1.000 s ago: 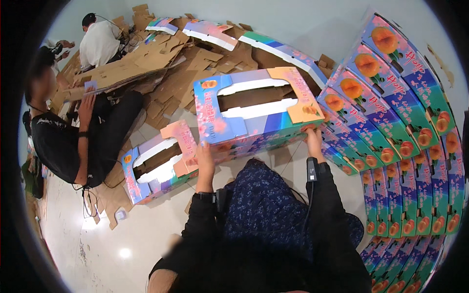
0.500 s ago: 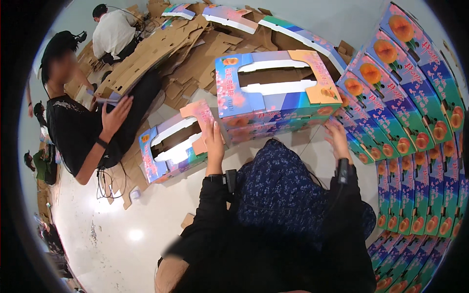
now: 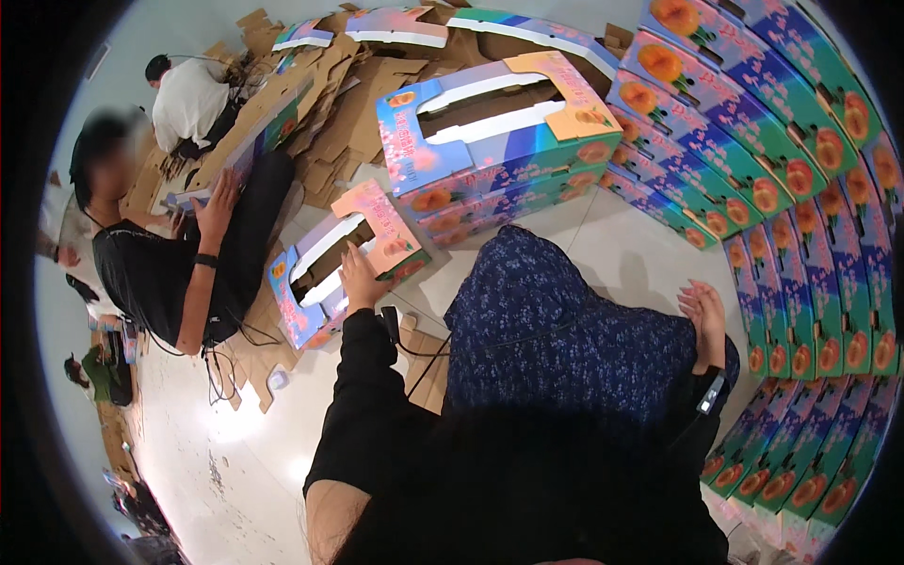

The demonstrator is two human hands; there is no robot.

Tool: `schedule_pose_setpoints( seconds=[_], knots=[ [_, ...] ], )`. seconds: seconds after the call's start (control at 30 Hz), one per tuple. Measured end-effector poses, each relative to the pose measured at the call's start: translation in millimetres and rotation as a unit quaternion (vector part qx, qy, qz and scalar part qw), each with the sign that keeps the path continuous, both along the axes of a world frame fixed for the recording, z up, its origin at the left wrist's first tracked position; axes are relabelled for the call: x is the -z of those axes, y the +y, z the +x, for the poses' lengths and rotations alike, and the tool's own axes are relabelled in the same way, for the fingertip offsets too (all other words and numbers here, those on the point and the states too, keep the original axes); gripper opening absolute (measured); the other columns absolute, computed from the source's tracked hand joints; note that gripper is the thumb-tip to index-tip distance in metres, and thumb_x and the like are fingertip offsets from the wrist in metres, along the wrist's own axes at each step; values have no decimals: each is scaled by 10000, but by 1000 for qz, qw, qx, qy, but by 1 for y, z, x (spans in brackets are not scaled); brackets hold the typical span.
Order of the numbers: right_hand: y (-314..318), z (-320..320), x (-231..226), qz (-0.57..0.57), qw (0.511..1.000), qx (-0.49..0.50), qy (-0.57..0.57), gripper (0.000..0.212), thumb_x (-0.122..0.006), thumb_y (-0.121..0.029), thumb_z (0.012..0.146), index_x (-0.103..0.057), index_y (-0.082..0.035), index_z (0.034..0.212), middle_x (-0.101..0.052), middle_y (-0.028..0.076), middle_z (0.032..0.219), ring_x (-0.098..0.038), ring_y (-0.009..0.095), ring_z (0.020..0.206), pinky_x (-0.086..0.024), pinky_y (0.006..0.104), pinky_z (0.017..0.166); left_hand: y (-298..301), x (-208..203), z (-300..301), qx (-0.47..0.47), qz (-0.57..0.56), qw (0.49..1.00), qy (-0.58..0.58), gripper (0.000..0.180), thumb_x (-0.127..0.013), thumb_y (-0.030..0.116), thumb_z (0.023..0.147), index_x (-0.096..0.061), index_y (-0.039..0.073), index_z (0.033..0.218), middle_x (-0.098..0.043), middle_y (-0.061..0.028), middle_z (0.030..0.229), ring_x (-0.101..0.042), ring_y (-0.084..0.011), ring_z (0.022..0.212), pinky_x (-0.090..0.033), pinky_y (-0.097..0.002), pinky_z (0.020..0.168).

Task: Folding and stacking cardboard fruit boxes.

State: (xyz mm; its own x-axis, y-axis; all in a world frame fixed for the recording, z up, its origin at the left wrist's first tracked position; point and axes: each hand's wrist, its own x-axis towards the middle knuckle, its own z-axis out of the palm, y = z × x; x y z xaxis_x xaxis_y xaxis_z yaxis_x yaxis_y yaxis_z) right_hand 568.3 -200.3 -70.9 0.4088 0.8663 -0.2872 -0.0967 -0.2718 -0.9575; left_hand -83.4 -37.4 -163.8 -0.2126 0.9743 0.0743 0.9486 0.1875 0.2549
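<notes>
My left hand [image 3: 361, 280] rests its stretched fingers on the near side of a printed fruit carton [image 3: 400, 252], by the opening in its top. This carton stands on the floor with its flaps folded around a long slot. Straight ahead, two similar cartons [image 3: 504, 179] are stacked, the upper one with white inner flaps showing along its opening. My right hand [image 3: 702, 315] hangs over the floor beside my knee, fingers extended and nothing in it. It is apart from the cartons.
Rows of finished-looking printed cartons [image 3: 791, 160] are stacked along the right. Flattened brown cardboard [image 3: 348, 118] piles up at the back. A co-worker in black [image 3: 155, 273] sits at the left, hands on a folded carton; another in white [image 3: 188, 99] is farther back. Cables [image 3: 221, 377] lie on the floor.
My left hand has moved left and nearer, from the carton's right end to its near side. My right hand has left the stack's right side and come back toward me. The view has shifted.
</notes>
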Motion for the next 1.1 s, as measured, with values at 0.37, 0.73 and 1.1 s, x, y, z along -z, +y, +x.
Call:
schedule_pose_setpoints(
  seconds=[0.37,0.73,1.1],
  knots=[
    [1,-19,17,5,984,-89,-155,181,-556,-117,936,-611,-31,1087,-656,46,947,-619,133,869,-482,265,808,-10,-11,23,46,-15,995,90,1236,-848,554,559,-121,335,1535,-401,-221,1290,-390,-400,1214,-284,-557,1006],
    [5,-25,22,11,970,-126,-208,121,-581,-74,929,-613,-10,1026,-652,47,885,-601,110,796,-471,235,723,-38,-69,33,-197,166,966,-33,1140,-838,629,498,-302,414,1481,-443,-269,1196,-441,-418,1122,-346,-477,963],
    [25,-96,-49,107,969,-158,-158,287,-626,-98,901,-577,-59,1181,-615,50,1072,-571,133,1017,-460,294,855,-81,-239,106,5,393,785,-479,993,-865,136,670,-290,-74,1453,-477,-151,1371,-490,-217,1201,-377,-310,1018]
  ],
)
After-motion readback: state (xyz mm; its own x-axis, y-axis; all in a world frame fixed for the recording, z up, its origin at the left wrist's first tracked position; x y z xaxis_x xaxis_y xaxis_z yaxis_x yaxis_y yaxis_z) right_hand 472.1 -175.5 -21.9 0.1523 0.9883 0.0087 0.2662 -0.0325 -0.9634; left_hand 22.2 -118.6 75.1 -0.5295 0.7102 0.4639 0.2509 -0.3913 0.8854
